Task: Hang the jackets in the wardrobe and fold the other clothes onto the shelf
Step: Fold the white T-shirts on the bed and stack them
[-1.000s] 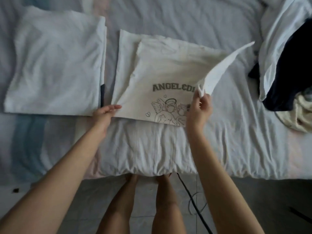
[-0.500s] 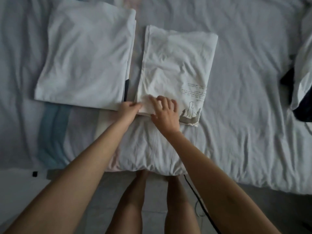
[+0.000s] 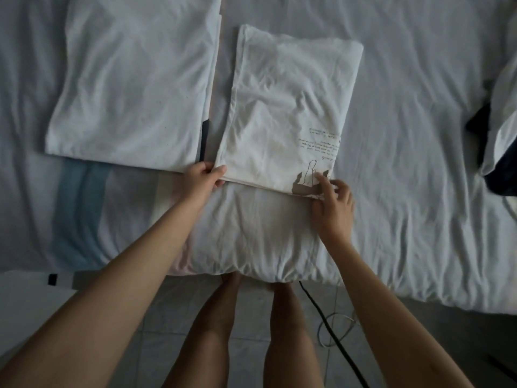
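A folded white T-shirt (image 3: 285,113) with small dark print at its near right corner lies on the bed in front of me. My left hand (image 3: 202,179) pinches its near left corner between thumb and fingers. My right hand (image 3: 333,197) rests with spread fingers on its near right corner, fingertips on the printed part. To the left lies a second folded white garment (image 3: 134,82), flat and apart from both hands.
The bed (image 3: 419,135) has a wrinkled white sheet with a blue stripe at the left. A heap of dark and white clothes (image 3: 498,130) lies at the right edge. A black cable (image 3: 333,329) runs over the tiled floor by my legs.
The right side of the printed T-shirt was folded over to the left. My right hand then slid from the near left corner to the near right corner, and my left hand closed on the left corner.
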Motion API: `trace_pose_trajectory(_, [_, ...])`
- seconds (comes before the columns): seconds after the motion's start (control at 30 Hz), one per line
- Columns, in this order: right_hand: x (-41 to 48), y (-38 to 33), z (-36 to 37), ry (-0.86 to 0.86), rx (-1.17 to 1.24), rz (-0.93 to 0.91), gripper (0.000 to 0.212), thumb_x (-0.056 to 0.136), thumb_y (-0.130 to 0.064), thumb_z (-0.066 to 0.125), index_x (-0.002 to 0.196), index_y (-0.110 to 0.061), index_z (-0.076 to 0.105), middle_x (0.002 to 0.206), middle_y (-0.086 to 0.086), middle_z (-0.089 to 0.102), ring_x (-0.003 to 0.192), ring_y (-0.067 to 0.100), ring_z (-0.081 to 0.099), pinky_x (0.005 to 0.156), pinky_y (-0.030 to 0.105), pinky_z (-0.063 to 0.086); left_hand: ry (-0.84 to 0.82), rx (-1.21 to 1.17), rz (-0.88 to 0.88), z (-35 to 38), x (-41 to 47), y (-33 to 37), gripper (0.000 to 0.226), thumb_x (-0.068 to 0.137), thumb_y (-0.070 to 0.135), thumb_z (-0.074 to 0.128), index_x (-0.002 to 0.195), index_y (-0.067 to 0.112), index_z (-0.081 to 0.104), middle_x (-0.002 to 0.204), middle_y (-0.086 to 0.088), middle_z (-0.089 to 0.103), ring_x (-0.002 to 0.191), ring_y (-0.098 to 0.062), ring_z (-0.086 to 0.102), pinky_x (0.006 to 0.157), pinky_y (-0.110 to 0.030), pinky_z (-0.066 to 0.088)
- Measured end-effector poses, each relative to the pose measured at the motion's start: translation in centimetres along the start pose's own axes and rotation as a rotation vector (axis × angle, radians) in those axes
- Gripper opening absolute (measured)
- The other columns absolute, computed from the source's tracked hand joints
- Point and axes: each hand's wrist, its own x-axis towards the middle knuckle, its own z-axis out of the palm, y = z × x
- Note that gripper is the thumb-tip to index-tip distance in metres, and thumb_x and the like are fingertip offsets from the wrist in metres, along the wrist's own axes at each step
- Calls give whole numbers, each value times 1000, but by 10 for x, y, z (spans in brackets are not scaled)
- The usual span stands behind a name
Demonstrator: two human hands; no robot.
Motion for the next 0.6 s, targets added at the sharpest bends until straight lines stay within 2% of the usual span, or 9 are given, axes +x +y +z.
trace_pose_trajectory(0.1, [1,-9,-3,-49,200,84,53,91,-12,48,140,-31,43,117,3,45,92,21,53,75,36,47,-34,-170,-63,-2,-3,4,12,88,11,65,78,10,60,78,-4,61,64,-5,61,68,-20,54])
trace_pose_trajectory(0.17, [5,-16,-6,-94,275,152,52,92,-11,47,139,-31,43,110,-2,48,82,18,55,67,37,50,-44,-210,-61,-2,-8,6,14,88,10,64,76,11,59,75,-1,61,67,-7,58,64,-18,52])
trace_pose_trajectory(0.23, [10,-24,-9,-94,366,249,48,89,-8,46,129,-32,56,97,-7,58,78,18,58,70,42,53,16,-52,44,-2,-14,10,22,85,12,68,67,11,55,59,5,58,58,-5,53,62,-20,47])
trace_pose_trajectory(0.33, [13,-44,-27,99,557,348,41,80,-14,44,102,-34,71,64,-5,64,62,25,61,63,50,52,117,158,301,2,-33,28,32,78,16,71,60,3,47,53,-4,45,53,-10,39,57,-26,34])
trace_pose_trajectory(0.4, [9,-58,-48,248,611,251,41,76,-15,40,95,-35,70,60,-2,62,52,26,56,52,48,50,143,172,472,3,-54,49,33,72,21,66,58,10,38,55,-1,34,54,-7,30,53,-26,27])
trace_pose_trajectory(0.47, [12,-70,-78,331,596,82,41,74,-15,37,97,-32,66,56,-3,56,45,20,50,45,39,44,67,224,575,3,-69,72,31,69,23,59,58,16,31,56,3,27,53,-5,23,50,-23,23])
trace_pose_trajectory(0.53, [27,-80,-99,290,509,-1,39,76,-14,36,98,-27,65,50,-4,51,44,18,47,46,37,39,-20,342,570,1,-70,90,31,66,26,58,58,13,31,55,6,28,52,-5,24,51,-22,24])
trace_pose_trajectory(0.6, [64,-91,-123,258,527,33,36,78,-14,36,96,-24,65,51,1,54,49,18,52,52,38,42,-69,332,505,8,-61,126,31,63,29,60,57,15,33,53,8,30,53,-6,29,52,-24,29])
